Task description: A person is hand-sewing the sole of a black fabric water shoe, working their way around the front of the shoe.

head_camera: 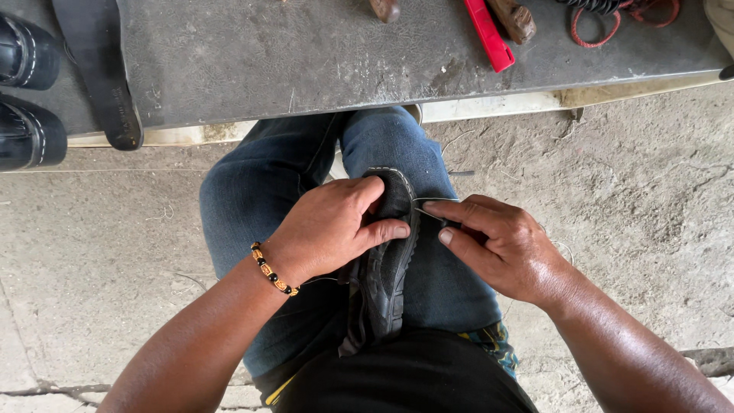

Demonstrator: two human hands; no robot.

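The person wears blue jeans (267, 191) and a black shirt (405, 378) with bare forearms. Near the shirt, the left wrist carries a bracelet (272, 270) of orange and black beads.

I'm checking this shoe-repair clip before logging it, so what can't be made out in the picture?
- Head view: the left hand covers the black shoe along one side, hiding the upper there.
- What the right hand pinches at the shoe's edge is too thin to identify; only a pale thread shows.
- The wooden handles, red tool and red cord on the bench are cut off by the top edge.
- The black shoes are cut off by the left edge.
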